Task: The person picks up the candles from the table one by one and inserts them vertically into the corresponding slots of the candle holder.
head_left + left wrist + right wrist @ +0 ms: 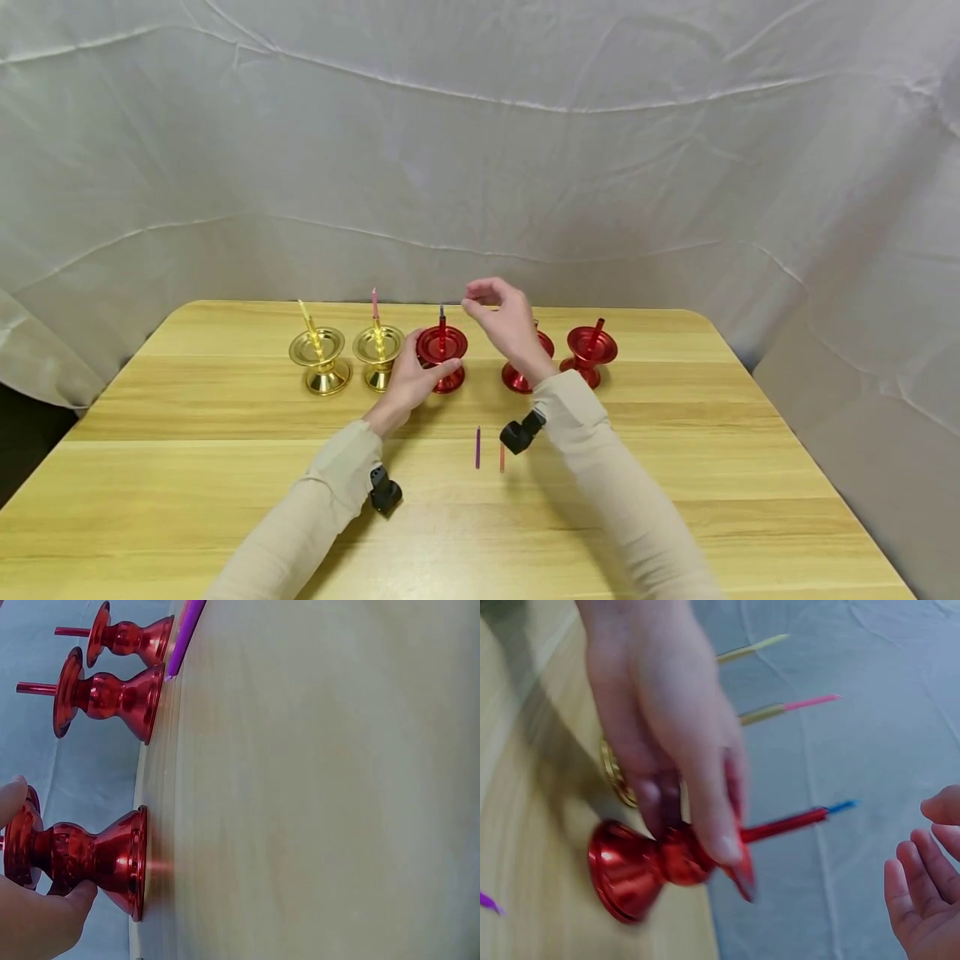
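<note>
My left hand (408, 382) grips a red metal candle holder (450, 380) around its stem and under its dish. A thin blue candle (843, 806) stands in the tube of that holder, only its upper end showing. To the right of this candle, my right hand (512, 323) is raised with loosely bent fingers. Seen in the right wrist view, the right hand's fingers (922, 874) are apart from the candle and nothing is between them. On the table nearer to me lie a purple candle (477, 448) and an orange candle (502, 457), the latter partly covered by the right wrist camera.
Left of the held holder stand two gold candle holders, one with a yellow candle (303, 310), the other with a pink candle (375, 302). To the right are two red holders, one partly behind my right hand, the other (592, 346) with a bare tube. Behind the table hangs grey cloth (480, 167).
</note>
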Motion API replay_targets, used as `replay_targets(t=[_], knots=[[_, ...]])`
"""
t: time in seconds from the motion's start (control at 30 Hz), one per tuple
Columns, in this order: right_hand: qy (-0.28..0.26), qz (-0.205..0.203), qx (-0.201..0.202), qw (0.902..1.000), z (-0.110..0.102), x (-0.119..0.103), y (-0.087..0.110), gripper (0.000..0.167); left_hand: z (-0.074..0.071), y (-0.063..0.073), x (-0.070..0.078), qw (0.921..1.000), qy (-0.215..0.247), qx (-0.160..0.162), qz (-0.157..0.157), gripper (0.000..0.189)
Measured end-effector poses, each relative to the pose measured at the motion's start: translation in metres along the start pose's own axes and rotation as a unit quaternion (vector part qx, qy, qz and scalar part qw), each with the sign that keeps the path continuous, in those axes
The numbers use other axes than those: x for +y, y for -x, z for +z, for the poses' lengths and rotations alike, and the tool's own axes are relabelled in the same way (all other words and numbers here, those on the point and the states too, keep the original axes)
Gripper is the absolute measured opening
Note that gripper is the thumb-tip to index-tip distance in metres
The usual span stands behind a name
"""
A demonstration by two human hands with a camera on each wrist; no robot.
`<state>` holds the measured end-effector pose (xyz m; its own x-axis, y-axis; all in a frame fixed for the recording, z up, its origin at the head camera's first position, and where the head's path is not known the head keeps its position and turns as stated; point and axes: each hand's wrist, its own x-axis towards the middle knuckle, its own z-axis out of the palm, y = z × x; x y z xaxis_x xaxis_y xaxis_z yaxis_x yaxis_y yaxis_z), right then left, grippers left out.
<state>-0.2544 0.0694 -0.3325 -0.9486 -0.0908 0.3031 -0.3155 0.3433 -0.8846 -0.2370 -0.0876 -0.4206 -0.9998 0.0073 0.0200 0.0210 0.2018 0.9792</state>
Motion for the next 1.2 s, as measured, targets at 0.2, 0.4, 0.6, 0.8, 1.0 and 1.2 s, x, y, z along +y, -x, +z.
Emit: replay_targets(t=[0.2,0.4,0.6,0.8,1.0,1.2], knots=[[-0.032,-0.025,0.036,0.9985,-0.031,-0.004,0.002,0.023,-0.002,0.000,0.000,0.9999,-0.009,0.000,-0.007,0.082],[-0.018,-0.018,0.064,0.9977,-0.055,0.005,0.009,0.027,-0.002,0.000,0.000,1.0000,-0.003,-0.002,-0.008,0.081],[-0.030,-0.001,0.072,0.9969,-0.065,0.024,0.024,0.037,-0.002,0.000,0.000,0.9999,0.000,-0.004,-0.010,0.082],[-0.019,0.021,0.041,0.9988,-0.066,0.045,0.038,0.052,-0.003,0.000,0.001,1.0000,0.000,-0.005,-0.007,0.081],[0.063,0.063,0.030,0.9956,-0.058,0.065,0.049,0.063,-0.004,0.000,0.000,1.0000,0.003,-0.004,-0.007,0.081],[0.115,0.078,0.028,0.9899,-0.048,0.075,0.053,0.073,-0.005,0.000,-0.001,1.0000,0.004,-0.003,-0.006,0.081]])
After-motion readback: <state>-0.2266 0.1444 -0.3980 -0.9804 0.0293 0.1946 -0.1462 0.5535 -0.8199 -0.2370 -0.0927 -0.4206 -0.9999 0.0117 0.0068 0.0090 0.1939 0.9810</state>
